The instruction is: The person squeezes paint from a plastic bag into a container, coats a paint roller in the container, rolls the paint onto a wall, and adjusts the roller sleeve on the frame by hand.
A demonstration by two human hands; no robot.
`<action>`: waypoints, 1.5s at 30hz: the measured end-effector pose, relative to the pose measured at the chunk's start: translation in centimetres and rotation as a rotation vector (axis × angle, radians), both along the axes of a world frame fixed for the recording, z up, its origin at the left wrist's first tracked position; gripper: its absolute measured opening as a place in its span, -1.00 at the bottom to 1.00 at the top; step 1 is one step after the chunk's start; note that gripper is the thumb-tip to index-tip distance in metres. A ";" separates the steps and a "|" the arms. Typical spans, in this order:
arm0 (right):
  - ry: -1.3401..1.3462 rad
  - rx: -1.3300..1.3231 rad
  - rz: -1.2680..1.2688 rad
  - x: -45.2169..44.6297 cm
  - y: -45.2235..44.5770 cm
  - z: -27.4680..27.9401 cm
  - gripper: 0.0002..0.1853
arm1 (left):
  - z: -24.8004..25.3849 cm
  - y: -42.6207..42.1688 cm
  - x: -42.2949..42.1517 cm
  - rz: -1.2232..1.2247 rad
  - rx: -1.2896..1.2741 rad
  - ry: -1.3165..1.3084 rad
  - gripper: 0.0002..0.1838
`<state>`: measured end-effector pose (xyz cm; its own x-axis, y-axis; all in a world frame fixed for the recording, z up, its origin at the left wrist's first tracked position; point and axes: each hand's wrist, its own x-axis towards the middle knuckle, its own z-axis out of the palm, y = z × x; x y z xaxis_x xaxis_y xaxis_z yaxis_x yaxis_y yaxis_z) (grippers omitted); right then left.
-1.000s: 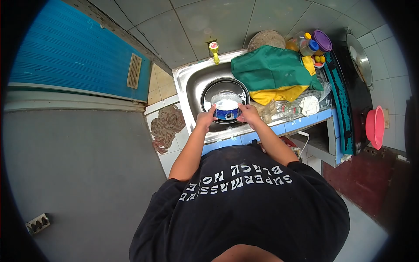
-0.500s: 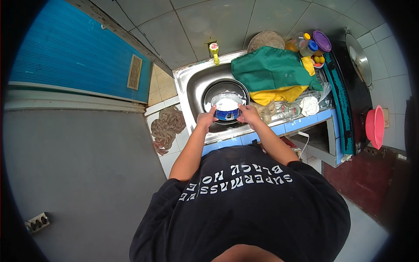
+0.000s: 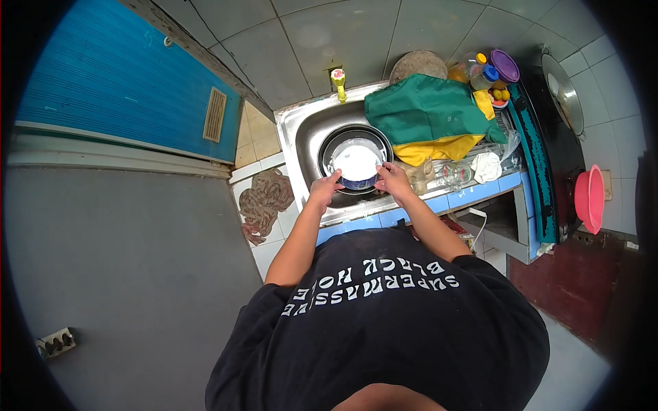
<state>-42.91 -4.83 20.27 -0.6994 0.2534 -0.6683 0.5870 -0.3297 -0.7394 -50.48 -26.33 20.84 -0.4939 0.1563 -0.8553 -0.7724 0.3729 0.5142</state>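
A pink basin (image 3: 589,199) sits right of the teal-edged black stove (image 3: 548,151).

Bright, even light, white glare inside the held container, fisheye bending and black, vignetted corners

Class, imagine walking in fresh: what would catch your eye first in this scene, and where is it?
Probably the green and yellow cloth, spread just beside the sink basin and bright against the grey wall tiles. Next, perhaps, the pink basin at the far right, and the blue panel at upper left. Near the center, both hands grip a container with a bright white inside over a dark round pan.
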 end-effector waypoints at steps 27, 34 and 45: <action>-0.155 0.071 0.061 -1.9 0.3 1.1 -0.53 | 0.1 1.3 -0.5 0.017 -0.099 0.011 -0.27; -0.152 0.082 0.049 -1.9 0.2 1.3 -0.59 | -1.4 1.2 -0.5 0.052 -0.074 0.043 -0.30; -0.004 0.033 0.025 0.3 0.4 0.9 -0.47 | 0.7 0.0 1.1 -0.013 0.056 0.057 -0.37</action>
